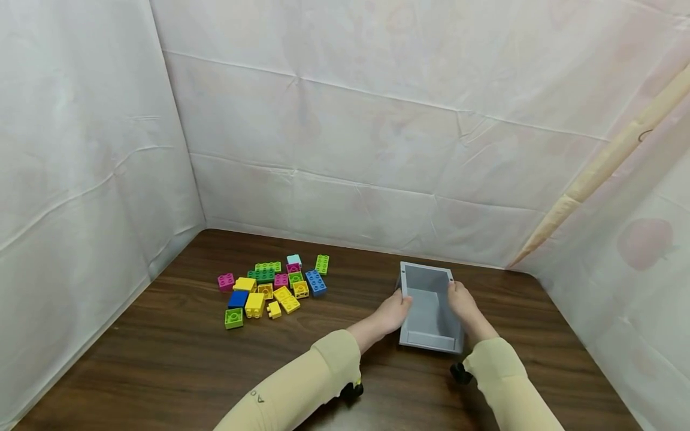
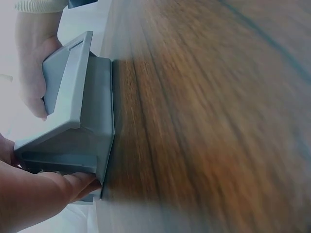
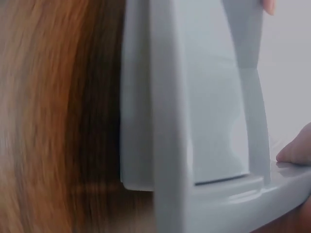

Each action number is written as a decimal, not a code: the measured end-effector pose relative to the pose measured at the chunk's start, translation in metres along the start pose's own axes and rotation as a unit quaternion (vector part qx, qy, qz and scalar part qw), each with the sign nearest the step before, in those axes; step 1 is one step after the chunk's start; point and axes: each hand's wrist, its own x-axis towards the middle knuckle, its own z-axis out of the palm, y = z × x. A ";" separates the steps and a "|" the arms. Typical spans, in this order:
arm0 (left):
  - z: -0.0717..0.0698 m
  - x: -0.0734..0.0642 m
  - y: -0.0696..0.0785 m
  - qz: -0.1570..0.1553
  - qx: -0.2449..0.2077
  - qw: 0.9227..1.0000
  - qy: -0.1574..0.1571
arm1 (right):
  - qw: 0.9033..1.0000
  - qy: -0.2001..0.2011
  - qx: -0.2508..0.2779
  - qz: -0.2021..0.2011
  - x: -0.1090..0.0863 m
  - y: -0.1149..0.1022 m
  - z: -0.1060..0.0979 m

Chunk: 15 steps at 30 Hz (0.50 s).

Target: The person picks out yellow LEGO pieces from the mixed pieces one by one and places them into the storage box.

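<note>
A grey plastic bin (image 1: 429,341), open at the top, stands on the right part of the dark wooden table. My left hand (image 1: 392,312) grips its left side wall, thumb over the rim and fingers along the outside. On the opposite wall my right hand (image 1: 463,304) holds the rim, its outer fingers hidden behind the bin. In the left wrist view, the base of the bin (image 2: 99,97) is close against the tabletop. The right wrist view shows the bin's lipped end (image 3: 167,116) up close. Nothing lies inside the bin in the head view.
Several toy building bricks (image 1: 254,304) in yellow, green, pink and blue lie loosely grouped at the left of the table (image 1: 178,359). A pale cloth (image 1: 345,137) hangs behind the table and at both sides.
</note>
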 end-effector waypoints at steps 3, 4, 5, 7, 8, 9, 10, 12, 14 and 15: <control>-0.004 -0.004 -0.001 0.008 -0.001 1.000 0.002 | 0.999 -0.018 0.034 0.006 -0.002 -0.002 0.002; -0.005 -0.005 -0.002 0.007 -0.002 1.000 0.002 | 0.999 -0.025 0.044 0.008 -0.003 -0.003 0.003; -0.006 -0.006 -0.002 0.005 -0.002 1.000 0.002 | 0.998 -0.031 0.053 0.008 -0.004 -0.004 0.003; -0.009 -0.008 -0.002 0.004 -0.001 1.000 0.005 | 0.997 -0.036 0.062 0.004 -0.005 -0.005 0.004; -0.010 -0.009 -0.003 0.002 -0.001 1.000 0.005 | 0.997 -0.040 0.064 0.004 -0.005 -0.005 0.005; -0.011 -0.010 -0.003 0.000 -0.001 1.000 0.004 | 0.997 -0.042 0.062 0.002 -0.006 -0.006 0.005; -0.012 -0.011 -0.004 0.000 0.001 1.000 0.005 | 0.997 -0.043 0.060 0.000 -0.007 -0.007 0.006; -0.015 -0.013 -0.005 0.002 0.005 1.000 0.005 | 0.997 -0.047 0.058 -0.002 -0.008 -0.007 0.008; -0.017 -0.015 -0.007 0.002 0.008 1.000 0.003 | 0.997 -0.049 0.057 -0.003 -0.009 -0.009 0.010; -0.019 -0.016 -0.008 0.002 0.010 1.000 0.002 | 0.998 -0.046 0.053 -0.004 -0.009 -0.010 0.012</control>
